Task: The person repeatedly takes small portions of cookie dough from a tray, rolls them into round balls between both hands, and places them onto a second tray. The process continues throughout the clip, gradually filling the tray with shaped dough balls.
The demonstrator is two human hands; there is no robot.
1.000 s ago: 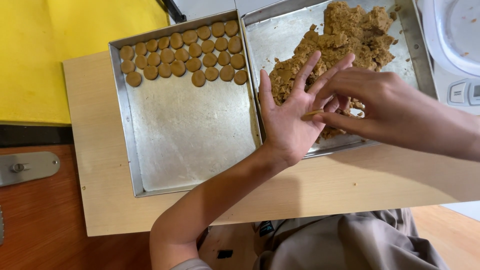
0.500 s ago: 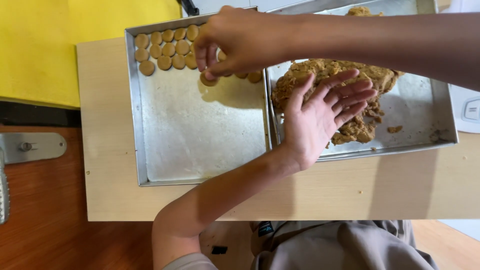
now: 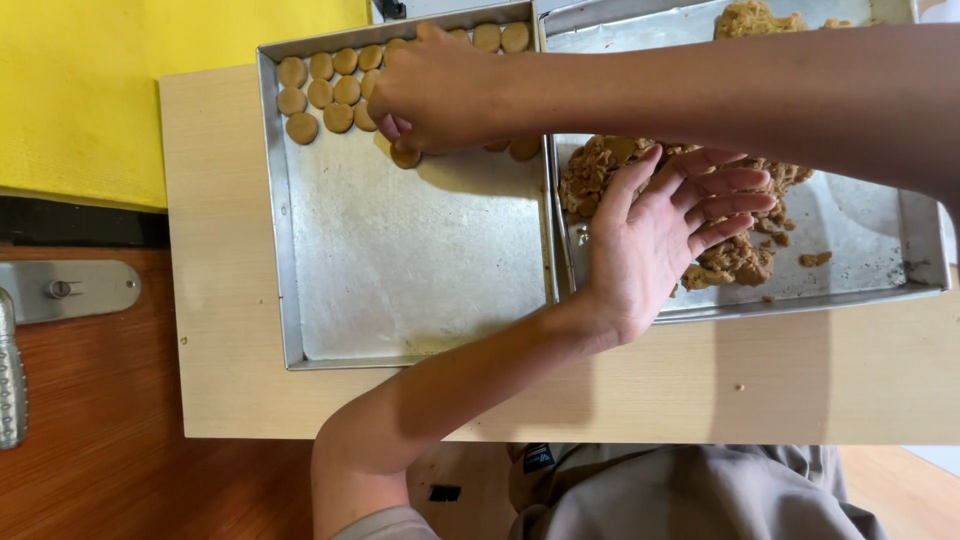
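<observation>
My right hand (image 3: 440, 100) reaches across from the right into the left metal tray (image 3: 420, 260). Its curled fingers rest on a round dough disc (image 3: 405, 157) at the edge of the rows of dough discs (image 3: 320, 92) along the tray's far side. My left hand (image 3: 665, 235) is open with fingers spread, held over the lump of brown dough (image 3: 735, 258) in the right metal tray (image 3: 870, 230). Part of the dough and some discs are hidden under my hands and right forearm.
Both trays sit side by side on a light wooden table (image 3: 700, 380). A yellow surface (image 3: 80, 90) lies to the far left. A wooden floor (image 3: 90, 440) with a metal plate (image 3: 70, 290) lies at the left. Crumbs (image 3: 815, 260) dot the right tray.
My right hand left the dough tray and moved left to the rows of discs, carrying a disc down to the row's edge. My left hand stayed open over the dough.
</observation>
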